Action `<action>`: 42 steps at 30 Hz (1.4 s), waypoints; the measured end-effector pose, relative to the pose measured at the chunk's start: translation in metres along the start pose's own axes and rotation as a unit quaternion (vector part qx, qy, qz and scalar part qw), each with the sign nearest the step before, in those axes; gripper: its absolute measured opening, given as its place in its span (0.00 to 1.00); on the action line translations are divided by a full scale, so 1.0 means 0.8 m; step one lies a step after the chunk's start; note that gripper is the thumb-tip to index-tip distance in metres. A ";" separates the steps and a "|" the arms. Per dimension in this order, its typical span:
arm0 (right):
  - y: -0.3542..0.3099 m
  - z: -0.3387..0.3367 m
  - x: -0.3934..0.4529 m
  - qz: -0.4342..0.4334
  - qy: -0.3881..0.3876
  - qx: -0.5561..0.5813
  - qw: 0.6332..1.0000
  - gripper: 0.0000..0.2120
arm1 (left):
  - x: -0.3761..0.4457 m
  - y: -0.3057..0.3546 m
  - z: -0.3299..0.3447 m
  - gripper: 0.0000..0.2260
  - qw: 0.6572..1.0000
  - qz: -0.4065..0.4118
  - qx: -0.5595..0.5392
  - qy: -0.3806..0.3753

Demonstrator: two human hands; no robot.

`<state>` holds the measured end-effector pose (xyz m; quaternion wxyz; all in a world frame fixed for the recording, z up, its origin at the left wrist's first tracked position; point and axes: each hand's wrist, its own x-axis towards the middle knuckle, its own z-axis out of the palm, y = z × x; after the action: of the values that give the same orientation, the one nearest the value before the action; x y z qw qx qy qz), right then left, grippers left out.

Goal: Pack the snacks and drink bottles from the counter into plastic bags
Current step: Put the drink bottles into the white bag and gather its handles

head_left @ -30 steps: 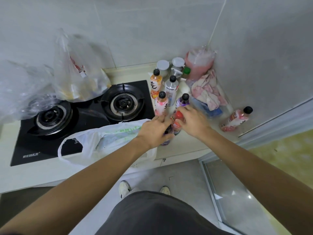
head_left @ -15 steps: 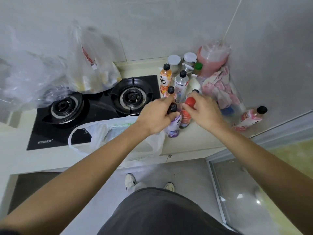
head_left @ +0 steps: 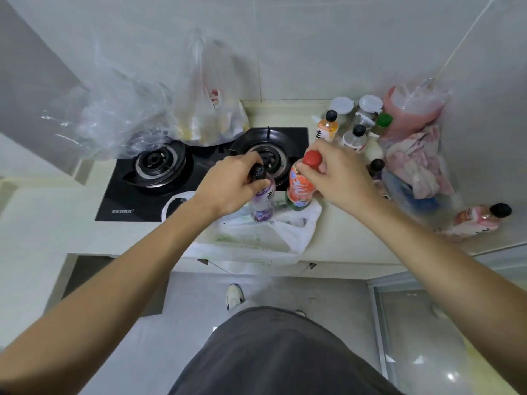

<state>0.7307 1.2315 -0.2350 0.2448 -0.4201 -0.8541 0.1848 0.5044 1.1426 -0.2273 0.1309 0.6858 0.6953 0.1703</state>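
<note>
Purple-labelled bottle (head_left: 261, 199), black cap: gripped near the neck by the left hand (head_left: 232, 185), fingers curled round it, and held upright above the mouth of the white plastic bag (head_left: 273, 238).

Orange-labelled bottle (head_left: 299, 189), red cap: pinched at the cap and neck by the right hand (head_left: 339, 173), fingers and thumb closed round the top; held upright just beside the purple one, its base over the far edge of the same bag.

White plastic bag: laid open on the counter (head_left: 356, 238) at the front edge, partly overlapping the black gas hob (head_left: 159, 192). Green print is seen on it.

Bottles left on the counter, behind the right hand: one orange drink with black cap (head_left: 328, 128); one clear bottle with black cap (head_left: 355, 138); one dark-capped bottle (head_left: 376, 166), mostly hidden. A pink bottle with black cap (head_left: 479, 219) is lying on its side, well apart to the right, against the wall.

Also at the back corner: two white-lidded jars (head_left: 356, 105), a green-capped bottle (head_left: 383, 122), a pink-filled clear bag (head_left: 413, 109), a pink and white cloth (head_left: 419, 163).

Behind the hob: a clear bag holding yellow items (head_left: 211, 121) and a crumpled clear bag (head_left: 114, 121) to its left.
</note>
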 end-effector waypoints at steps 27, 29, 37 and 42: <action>-0.006 0.133 -0.074 0.044 -0.160 0.022 0.986 0.12 | -0.072 -0.095 0.100 0.13 0.995 -0.044 -0.017 -0.084; 0.006 0.124 -0.083 0.053 -0.154 0.016 0.986 0.11 | -0.068 -0.081 0.108 0.12 0.995 -0.035 -0.019 -0.088; 0.067 0.074 -0.120 0.098 -0.123 -0.007 0.988 0.11 | -0.037 -0.003 0.142 0.13 0.994 0.005 -0.025 -0.102; 0.105 0.036 -0.139 0.122 -0.111 -0.023 0.986 0.11 | -0.009 0.045 0.164 0.13 0.993 0.033 -0.024 -0.115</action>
<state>0.8253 1.1869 -0.3314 0.1148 -0.5035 -0.8223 0.2391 0.5922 1.1427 -0.3320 0.2208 0.7198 0.6486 0.1115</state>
